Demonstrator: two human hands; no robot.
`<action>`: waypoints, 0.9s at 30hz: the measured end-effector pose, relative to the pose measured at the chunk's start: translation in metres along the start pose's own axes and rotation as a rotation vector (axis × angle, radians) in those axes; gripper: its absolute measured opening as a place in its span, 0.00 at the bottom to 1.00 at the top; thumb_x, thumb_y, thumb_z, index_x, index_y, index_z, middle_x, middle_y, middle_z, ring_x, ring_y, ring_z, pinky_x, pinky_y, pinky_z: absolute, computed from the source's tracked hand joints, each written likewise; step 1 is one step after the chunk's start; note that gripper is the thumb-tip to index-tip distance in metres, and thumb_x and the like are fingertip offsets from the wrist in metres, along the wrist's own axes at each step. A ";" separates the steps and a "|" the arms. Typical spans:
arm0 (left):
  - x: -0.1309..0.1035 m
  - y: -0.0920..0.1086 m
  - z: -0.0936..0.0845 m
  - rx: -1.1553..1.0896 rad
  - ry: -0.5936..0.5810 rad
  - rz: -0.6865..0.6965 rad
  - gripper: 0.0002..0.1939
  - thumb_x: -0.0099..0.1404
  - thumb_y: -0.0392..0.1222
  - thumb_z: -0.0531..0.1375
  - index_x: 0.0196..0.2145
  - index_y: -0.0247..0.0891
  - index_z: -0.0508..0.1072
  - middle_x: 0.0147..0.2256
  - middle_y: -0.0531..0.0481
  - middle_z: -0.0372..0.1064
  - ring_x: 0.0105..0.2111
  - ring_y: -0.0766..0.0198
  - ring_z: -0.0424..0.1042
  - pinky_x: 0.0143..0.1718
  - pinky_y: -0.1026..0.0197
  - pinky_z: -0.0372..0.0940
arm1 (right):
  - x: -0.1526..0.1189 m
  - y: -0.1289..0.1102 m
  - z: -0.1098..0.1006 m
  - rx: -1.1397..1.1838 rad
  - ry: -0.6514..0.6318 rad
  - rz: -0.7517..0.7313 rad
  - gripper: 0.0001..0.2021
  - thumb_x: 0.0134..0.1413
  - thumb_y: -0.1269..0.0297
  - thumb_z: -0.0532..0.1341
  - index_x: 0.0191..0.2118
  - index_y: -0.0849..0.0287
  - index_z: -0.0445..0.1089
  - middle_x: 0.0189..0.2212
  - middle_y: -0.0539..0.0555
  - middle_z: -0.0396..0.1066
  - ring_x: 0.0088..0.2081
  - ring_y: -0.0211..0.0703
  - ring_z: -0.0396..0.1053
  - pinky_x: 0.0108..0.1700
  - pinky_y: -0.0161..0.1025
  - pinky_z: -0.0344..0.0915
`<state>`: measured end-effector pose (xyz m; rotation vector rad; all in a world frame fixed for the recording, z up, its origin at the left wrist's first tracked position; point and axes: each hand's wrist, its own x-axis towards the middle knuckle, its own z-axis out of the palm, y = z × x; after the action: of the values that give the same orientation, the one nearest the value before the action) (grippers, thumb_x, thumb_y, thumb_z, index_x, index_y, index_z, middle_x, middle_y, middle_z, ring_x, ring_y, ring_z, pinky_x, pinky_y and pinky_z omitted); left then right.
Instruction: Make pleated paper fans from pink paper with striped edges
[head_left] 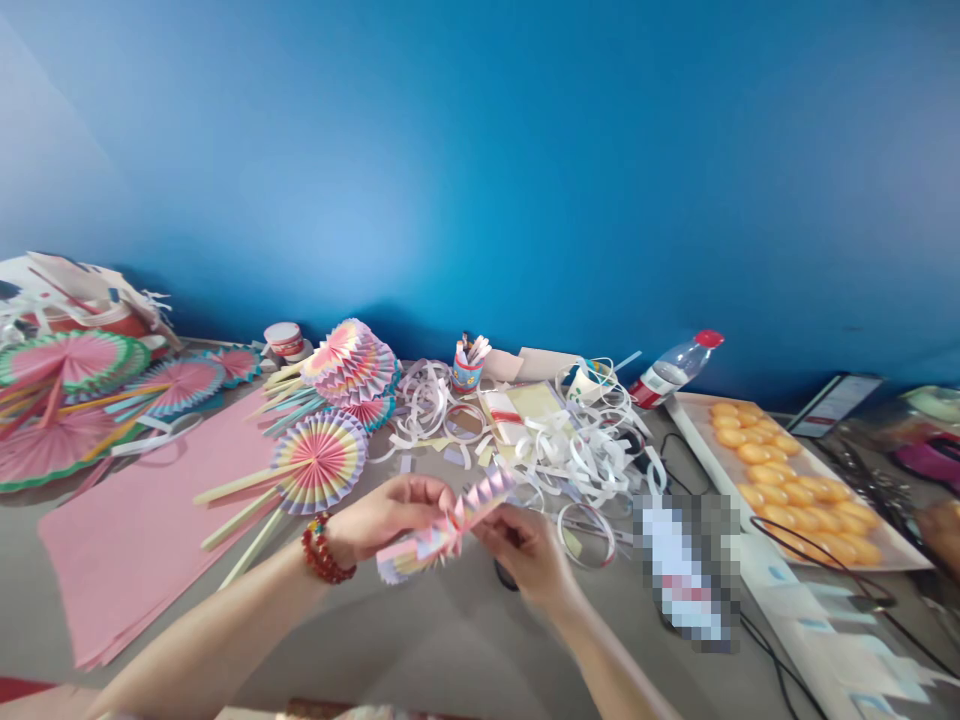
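Note:
Between my hands, above the near part of the table, is a pleated paper fan (420,550) in pastel pink, yellow and lilac, gathered at its middle. My left hand (397,515), with a red bead bracelet (324,550) at the wrist, pinches it near the centre from the left. My right hand (525,550) has its fingers closed at the right side of the folds; the fingertips are partly hidden. A finished round fan (319,462) with pale sticks lies just left of my left hand. Behind it several more round fans (352,360) are stacked.
Pink paper sheets (150,540) lie at left, with more fans (67,360) beyond. Curled white paper strips (585,450) spread behind my hands, near a blue pen cup (466,372). At right stand a bottle (675,370), a tray of orange-yellow pieces (787,480), cables and a pixelated device (686,570).

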<state>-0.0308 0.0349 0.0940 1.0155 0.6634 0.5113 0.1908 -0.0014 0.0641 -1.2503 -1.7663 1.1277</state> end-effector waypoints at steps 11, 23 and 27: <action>-0.006 0.006 0.029 1.722 -0.149 0.419 0.04 0.59 0.35 0.57 0.28 0.37 0.70 0.27 0.46 0.73 0.32 0.56 0.71 0.41 0.53 0.62 | 0.047 0.004 -0.037 0.069 -0.594 0.083 0.14 0.53 0.53 0.63 0.32 0.61 0.71 0.18 0.43 0.62 0.17 0.30 0.55 0.19 0.27 0.50; 0.007 0.005 0.025 1.775 0.238 0.348 0.06 0.60 0.32 0.54 0.26 0.36 0.67 0.26 0.46 0.70 0.30 0.56 0.69 0.37 0.53 0.59 | 0.011 -0.049 -0.013 -0.540 -0.029 -0.166 0.09 0.58 0.66 0.59 0.27 0.56 0.69 0.18 0.44 0.63 0.20 0.33 0.57 0.25 0.31 0.50; 0.009 0.002 0.027 1.773 0.264 0.399 0.05 0.60 0.33 0.54 0.27 0.37 0.67 0.27 0.47 0.69 0.30 0.57 0.69 0.38 0.54 0.59 | 0.010 -0.042 -0.008 -0.525 0.000 -0.168 0.09 0.60 0.67 0.58 0.28 0.56 0.69 0.17 0.44 0.65 0.20 0.34 0.59 0.26 0.31 0.51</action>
<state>-0.0055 0.0256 0.1028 2.8132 1.1571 0.3012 0.1800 0.0031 0.1068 -1.3552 -2.2049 0.5824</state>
